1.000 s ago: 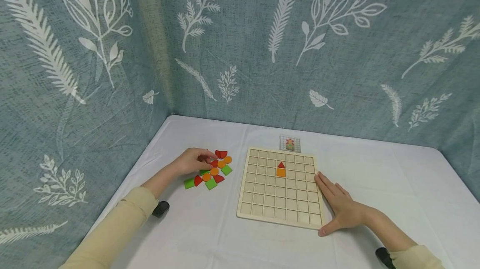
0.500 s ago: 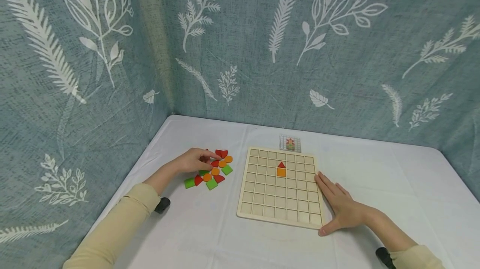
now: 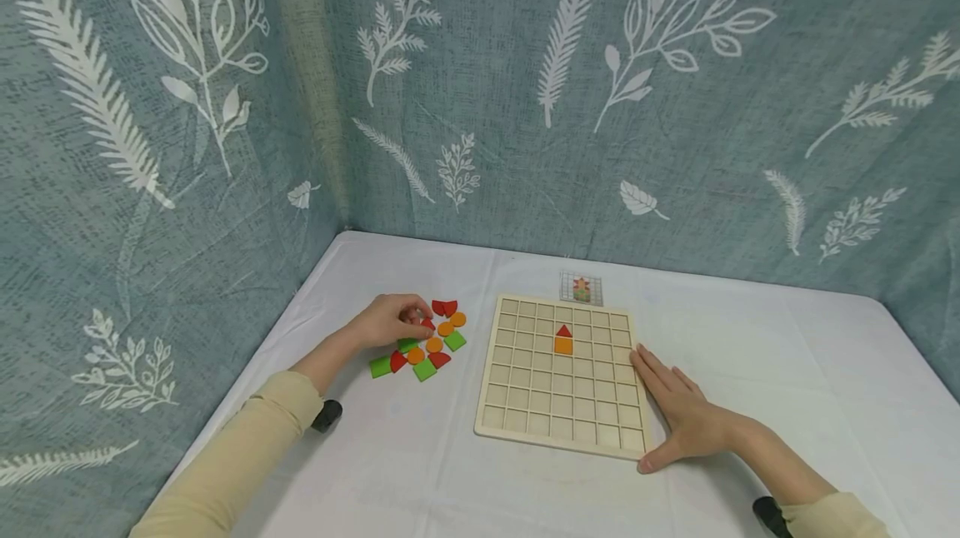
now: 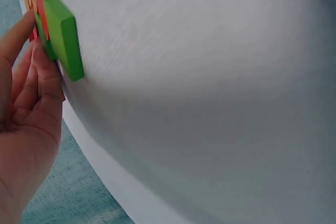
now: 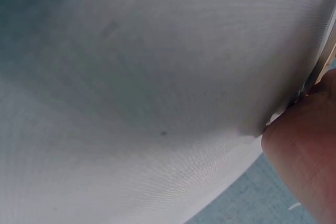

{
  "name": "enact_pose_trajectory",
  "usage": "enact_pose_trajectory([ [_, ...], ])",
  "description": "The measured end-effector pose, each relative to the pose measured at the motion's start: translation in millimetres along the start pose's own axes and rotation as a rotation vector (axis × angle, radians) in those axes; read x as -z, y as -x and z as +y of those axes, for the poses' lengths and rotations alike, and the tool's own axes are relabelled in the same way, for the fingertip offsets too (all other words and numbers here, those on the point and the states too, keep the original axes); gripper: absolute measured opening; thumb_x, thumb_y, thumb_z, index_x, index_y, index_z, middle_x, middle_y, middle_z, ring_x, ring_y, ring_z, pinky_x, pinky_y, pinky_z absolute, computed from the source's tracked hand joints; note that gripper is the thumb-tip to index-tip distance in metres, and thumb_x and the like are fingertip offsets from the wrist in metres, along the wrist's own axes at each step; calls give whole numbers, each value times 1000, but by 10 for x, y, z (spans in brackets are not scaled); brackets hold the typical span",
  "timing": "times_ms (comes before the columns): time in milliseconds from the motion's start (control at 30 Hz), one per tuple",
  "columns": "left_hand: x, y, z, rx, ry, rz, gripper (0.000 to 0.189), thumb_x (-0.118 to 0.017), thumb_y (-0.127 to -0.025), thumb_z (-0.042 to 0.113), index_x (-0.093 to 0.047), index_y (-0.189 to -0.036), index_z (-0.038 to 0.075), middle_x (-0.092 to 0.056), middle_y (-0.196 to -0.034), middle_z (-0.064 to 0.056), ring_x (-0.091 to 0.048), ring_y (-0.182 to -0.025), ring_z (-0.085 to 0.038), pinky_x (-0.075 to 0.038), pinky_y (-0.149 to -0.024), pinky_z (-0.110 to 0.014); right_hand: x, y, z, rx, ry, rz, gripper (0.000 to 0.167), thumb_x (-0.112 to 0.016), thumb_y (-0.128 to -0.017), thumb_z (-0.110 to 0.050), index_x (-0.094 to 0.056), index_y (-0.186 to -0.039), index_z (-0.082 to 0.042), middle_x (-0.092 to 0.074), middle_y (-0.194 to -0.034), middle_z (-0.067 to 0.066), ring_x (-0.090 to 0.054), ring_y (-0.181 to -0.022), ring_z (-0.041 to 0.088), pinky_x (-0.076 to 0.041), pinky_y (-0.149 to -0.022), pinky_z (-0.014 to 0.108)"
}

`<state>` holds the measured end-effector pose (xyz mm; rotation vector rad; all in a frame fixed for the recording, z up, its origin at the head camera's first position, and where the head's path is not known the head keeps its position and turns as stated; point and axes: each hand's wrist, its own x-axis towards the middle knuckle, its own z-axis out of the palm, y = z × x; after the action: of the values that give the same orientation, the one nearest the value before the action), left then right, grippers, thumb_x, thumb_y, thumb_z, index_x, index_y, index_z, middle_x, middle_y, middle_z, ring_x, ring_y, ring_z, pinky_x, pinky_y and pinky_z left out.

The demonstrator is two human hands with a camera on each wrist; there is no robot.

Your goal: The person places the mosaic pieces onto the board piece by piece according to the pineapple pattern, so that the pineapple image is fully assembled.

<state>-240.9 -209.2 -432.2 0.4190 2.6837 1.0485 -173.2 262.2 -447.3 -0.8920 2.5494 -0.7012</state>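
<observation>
My left hand is at the upper left of a loose group of flat shape tiles. Its thumb and fingers pinch a red tile, mostly hidden, so I cannot tell its shape. Around it lie orange discs, green squares and red quarter-circles. A green tile shows large in the left wrist view. My right hand rests with straight fingers along the right edge of a wooden grid board. On the board, a red triangle sits directly above an orange square.
Behind the board lies a small card printed with a grid and a coloured figure. A white cloth covers the table. Blue-green leaf-patterned curtains hang behind it and on the left.
The left hand's fingers have curled in and closed on a red tile, which has shifted slightly. The right hand and the board have stayed in place.
</observation>
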Motion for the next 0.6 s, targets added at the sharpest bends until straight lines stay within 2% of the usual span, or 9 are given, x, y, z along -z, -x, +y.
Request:
enact_pose_trajectory([
  [267,32,21,-43,60,43,16,27,-79,-83,19,-67,-102,4,-61,-80,-1,-55,-75,-17,-47,-70,-30,6,7,-6,14,-1,5,140,-87,-63,-52,5,-153,2,10,-158,27,-2,-142,50,0,-107,67],
  [333,25,19,-55,57,55,21,27,-80,-82,19,-68,-101,4,-61,-80,-1,-55,-75,-17,-47,-69,-30,5,7,-2,12,4,7,140,-87,-63,-53,5,-153,2,9,-158,27,-1,-143,49,-1,-107,67],
  [600,-42,9,-55,-16,-2,54,26,-81,-81,21,-68,-99,7,-55,-79,-2,-49,-74,-19,-43,-64,-30,-2,1,10,11,18,11,141,-87,-63,-54,6,-153,1,9,-158,26,-2,-143,49,-1,-107,67],
])
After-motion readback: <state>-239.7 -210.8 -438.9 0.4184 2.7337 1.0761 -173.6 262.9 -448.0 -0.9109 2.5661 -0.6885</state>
